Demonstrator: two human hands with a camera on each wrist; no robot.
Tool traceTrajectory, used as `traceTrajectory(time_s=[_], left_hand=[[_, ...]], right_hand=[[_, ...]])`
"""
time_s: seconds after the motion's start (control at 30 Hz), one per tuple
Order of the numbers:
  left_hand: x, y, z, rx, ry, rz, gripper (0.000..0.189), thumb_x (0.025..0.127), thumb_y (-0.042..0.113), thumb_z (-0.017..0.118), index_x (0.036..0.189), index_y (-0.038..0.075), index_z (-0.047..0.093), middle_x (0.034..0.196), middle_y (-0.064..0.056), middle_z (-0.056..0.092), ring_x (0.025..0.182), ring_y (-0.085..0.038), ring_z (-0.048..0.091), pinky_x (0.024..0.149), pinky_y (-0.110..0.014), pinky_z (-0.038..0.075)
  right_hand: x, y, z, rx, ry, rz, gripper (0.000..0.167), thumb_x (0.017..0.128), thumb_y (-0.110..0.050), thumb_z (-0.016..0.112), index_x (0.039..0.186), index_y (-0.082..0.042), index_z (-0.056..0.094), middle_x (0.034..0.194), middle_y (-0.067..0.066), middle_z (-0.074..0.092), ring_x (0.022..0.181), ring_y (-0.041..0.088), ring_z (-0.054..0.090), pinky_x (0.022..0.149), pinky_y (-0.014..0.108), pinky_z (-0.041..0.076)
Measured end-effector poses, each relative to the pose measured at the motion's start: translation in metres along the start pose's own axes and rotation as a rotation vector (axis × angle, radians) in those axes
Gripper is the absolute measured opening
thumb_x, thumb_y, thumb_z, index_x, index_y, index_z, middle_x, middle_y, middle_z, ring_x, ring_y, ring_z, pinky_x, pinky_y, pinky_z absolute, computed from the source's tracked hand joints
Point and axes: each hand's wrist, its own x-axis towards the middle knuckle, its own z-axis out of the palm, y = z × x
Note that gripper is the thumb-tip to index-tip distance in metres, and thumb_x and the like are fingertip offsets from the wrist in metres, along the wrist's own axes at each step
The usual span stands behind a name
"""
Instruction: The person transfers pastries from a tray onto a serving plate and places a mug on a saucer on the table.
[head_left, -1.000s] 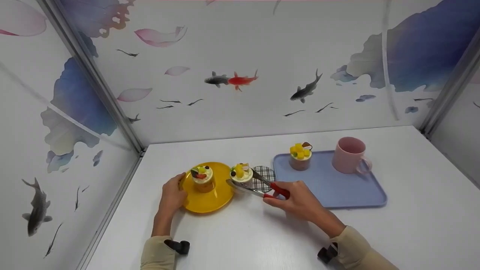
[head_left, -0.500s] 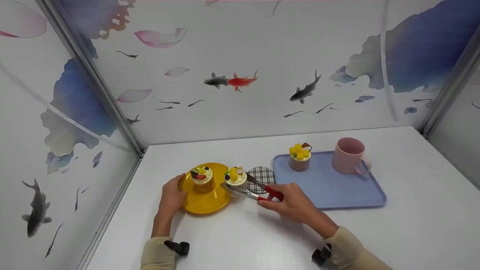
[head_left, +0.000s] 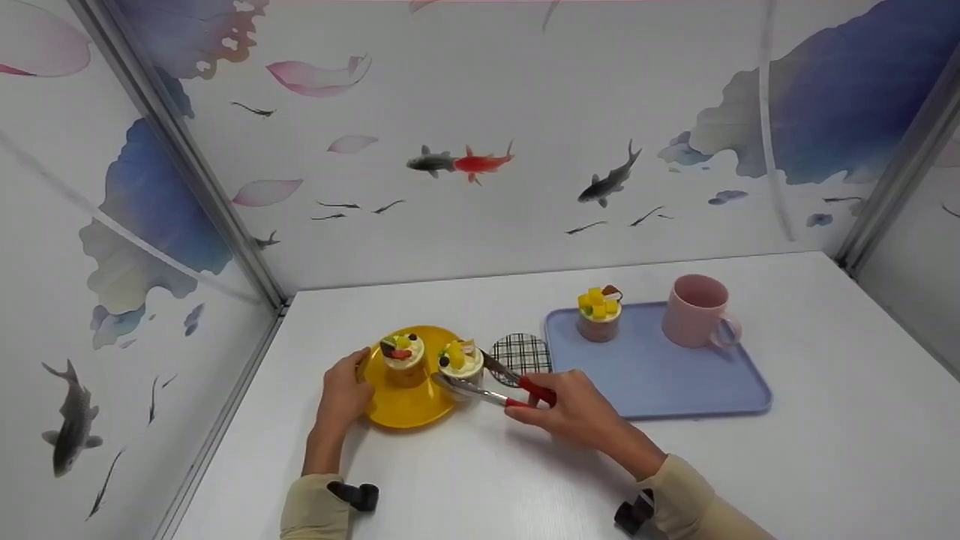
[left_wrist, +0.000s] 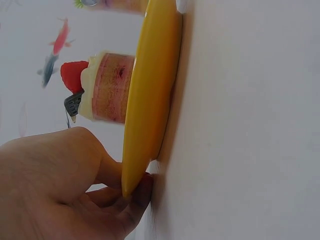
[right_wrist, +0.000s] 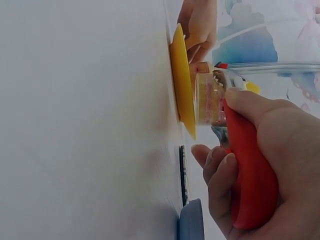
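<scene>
My left hand [head_left: 346, 394] pinches the left rim of a yellow plate [left_wrist: 150, 95], thumb on top and fingers beneath. On that plate stands a dessert cup [head_left: 403, 361] topped with cream, a strawberry and dark fruit. My right hand [head_left: 574, 409] grips red-handled metal tongs [right_wrist: 250, 170]. Between the tong arms is a second dessert cup [head_left: 461, 364] with cream and yellow fruit, at the plate's right side. In the right wrist view its base is close to the plate's surface; whether it touches I cannot tell.
Right of the plate lies a round checked coaster [head_left: 519, 356]. A blue tray [head_left: 675, 382] beyond it bears a third dessert cup [head_left: 598, 319] with yellow cubes and a pink mug [head_left: 696, 311]. Printed wall panels [head_left: 525, 90] border the white table [head_left: 450, 487].
The right hand and tongs have moved left, carrying the second dessert cup from the plate's right edge to over the plate. The left hand and plate have stayed in place.
</scene>
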Motion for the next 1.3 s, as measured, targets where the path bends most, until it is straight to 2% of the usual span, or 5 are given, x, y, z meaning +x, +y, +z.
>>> traceTrajectory(time_s=[0.3, 0.63, 0.97, 1.17, 1.3], left_hand=[[-0.001, 0.0, 0.0, 0.011, 0.007, 0.007, 0.069, 0.093, -0.013, 0.053, 0.161, -0.004, 0.045, 0.166, -0.029, 0.047, 0.158, -0.046, 0.041, 0.132, -0.058, 0.033], [-0.001, 0.0, 0.002, 0.014, 0.012, 0.001, 0.069, 0.093, -0.013, 0.055, 0.161, -0.004, 0.046, 0.165, -0.029, 0.048, 0.158, -0.046, 0.041, 0.132, -0.059, 0.033], [-0.001, 0.002, 0.0, 0.007, 0.004, -0.006, 0.068, 0.095, -0.013, 0.055, 0.161, -0.003, 0.045, 0.166, -0.029, 0.047, 0.157, -0.046, 0.042, 0.132, -0.058, 0.033], [0.001, 0.001, 0.001, 0.026, 0.003, -0.007, 0.068, 0.095, -0.015, 0.053, 0.161, -0.004, 0.045, 0.166, -0.029, 0.046, 0.157, -0.046, 0.042, 0.131, -0.058, 0.034], [0.001, 0.0, 0.002, 0.034, 0.01, -0.004, 0.068, 0.094, -0.015, 0.052, 0.161, -0.005, 0.045, 0.166, -0.029, 0.046, 0.157, -0.046, 0.042, 0.131, -0.058, 0.035]], right_hand=[[0.004, -0.004, 0.007, 0.015, -0.002, -0.005, 0.037, 0.093, -0.059, 0.079, 0.103, -0.024, 0.079, 0.078, -0.014, 0.069, 0.064, 0.004, 0.05, 0.052, 0.017, 0.034], [0.011, -0.009, 0.017, 0.048, 0.0, -0.01, 0.03, 0.093, -0.055, 0.081, 0.096, -0.026, 0.078, 0.074, -0.013, 0.067, 0.062, 0.003, 0.049, 0.05, 0.017, 0.032], [0.016, -0.011, 0.026, 0.093, -0.053, 0.013, 0.032, 0.092, -0.054, 0.083, 0.099, -0.023, 0.079, 0.076, -0.01, 0.07, 0.068, 0.008, 0.054, 0.052, 0.018, 0.04], [0.014, -0.011, 0.026, 0.058, -0.085, 0.022, 0.028, 0.09, -0.052, 0.085, 0.092, -0.026, 0.077, 0.073, -0.01, 0.067, 0.066, 0.007, 0.054, 0.052, 0.017, 0.041], [0.011, -0.011, 0.023, 0.038, -0.099, -0.003, 0.028, 0.091, -0.05, 0.085, 0.089, -0.024, 0.077, 0.069, -0.011, 0.063, 0.063, 0.004, 0.05, 0.051, 0.017, 0.037]])
